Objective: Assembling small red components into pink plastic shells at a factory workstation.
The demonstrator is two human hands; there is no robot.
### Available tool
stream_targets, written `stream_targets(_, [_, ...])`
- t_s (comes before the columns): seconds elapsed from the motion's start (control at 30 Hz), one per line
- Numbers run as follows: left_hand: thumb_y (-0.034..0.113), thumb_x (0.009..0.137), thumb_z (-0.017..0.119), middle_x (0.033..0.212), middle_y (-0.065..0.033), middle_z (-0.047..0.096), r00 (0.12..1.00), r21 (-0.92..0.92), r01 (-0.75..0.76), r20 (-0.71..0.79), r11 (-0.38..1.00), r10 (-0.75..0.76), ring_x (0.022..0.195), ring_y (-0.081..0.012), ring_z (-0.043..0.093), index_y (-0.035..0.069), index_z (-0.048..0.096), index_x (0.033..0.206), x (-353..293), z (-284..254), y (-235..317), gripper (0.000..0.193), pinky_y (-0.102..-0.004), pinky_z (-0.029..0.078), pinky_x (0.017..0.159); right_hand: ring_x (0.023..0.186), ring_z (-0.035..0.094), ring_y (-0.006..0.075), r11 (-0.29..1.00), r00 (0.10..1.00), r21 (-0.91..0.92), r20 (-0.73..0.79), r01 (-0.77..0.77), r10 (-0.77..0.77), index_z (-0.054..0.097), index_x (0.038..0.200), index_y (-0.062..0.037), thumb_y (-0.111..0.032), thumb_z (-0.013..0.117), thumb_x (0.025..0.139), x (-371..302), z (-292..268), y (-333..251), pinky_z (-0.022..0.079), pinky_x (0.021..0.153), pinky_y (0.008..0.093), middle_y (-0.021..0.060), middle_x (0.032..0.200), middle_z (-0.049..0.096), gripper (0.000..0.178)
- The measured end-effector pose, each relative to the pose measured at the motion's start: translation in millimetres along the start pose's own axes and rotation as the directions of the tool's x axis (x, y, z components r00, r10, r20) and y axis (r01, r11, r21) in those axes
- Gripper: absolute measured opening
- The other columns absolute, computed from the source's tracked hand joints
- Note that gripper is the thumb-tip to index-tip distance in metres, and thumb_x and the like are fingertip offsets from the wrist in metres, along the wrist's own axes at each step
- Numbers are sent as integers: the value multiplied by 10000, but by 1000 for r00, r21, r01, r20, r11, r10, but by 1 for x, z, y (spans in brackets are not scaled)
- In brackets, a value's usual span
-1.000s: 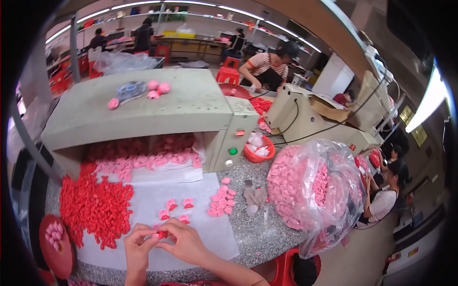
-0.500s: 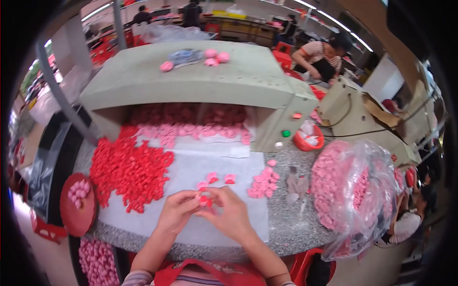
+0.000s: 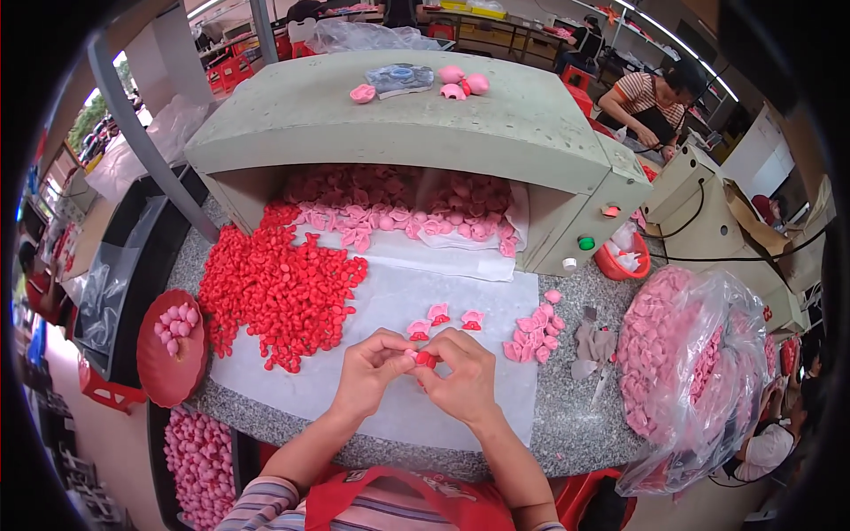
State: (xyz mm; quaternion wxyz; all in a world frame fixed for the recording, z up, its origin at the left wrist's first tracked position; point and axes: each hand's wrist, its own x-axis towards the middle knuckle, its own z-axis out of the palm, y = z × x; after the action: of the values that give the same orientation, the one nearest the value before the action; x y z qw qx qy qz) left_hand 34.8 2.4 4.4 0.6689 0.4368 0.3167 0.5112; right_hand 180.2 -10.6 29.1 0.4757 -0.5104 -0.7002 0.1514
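Shifted right in my view since the earlier frame is the bench (image 3: 575,435). I see a small piece (image 3: 428,359), pink and red, partly hidden, above the white sheet (image 3: 283,389). My left hand (image 3: 370,372) pinches its pink part; my right hand (image 3: 462,382) pinches its red part, fingertips nearly meeting.

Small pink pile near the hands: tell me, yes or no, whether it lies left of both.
No, the small pink pile lies to the right of the right hand.
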Motion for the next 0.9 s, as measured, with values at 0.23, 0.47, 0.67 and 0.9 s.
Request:
stream_targets(0.23, [-63,775,577,959,-80,553,1000,25,2,24,1000,-3,859,-153,581,-33,584,903,21,-24,-16,132,-270,505,729,665,561,220,997,1000,-73,26,-8,10,576,759,-52,-69,698,606,3,23,28,451,566,327,53,753,548,196])
stream_targets(0.47, [-92,721,614,996,-109,540,935,475,-355,172,805,310,990,-216,552,-16,603,859,77,-49,-29,158,-309,501,833,786,571,251,961,993,-254,4,-112,117,559,1062,-60,-132,720,647,20,8,35,469,657,345,86,917,550,450])
stream_targets(0.67, [-62,699,618,1028,-107,542,936,719,-345,215,603,280,968,-227,563,37,621,864,97,-63,-59,193,-295,493,796,796,580,250,966,997,-248,22,-72,80,604,973,-40,-116,714,661,-5,-22,38,471,669,339,93,902,577,340])
stream_targets(0.9, [16,680,586,922,-136,573,806,862,-442,259,249,532,865,-322,561,45,604,850,190,-16,-28,174,-387,463,724,762,589,250,956,988,-253,12,-146,154,622,906,-57,-126,690,683,-20,-27,33,480,627,341,70,880,585,244])
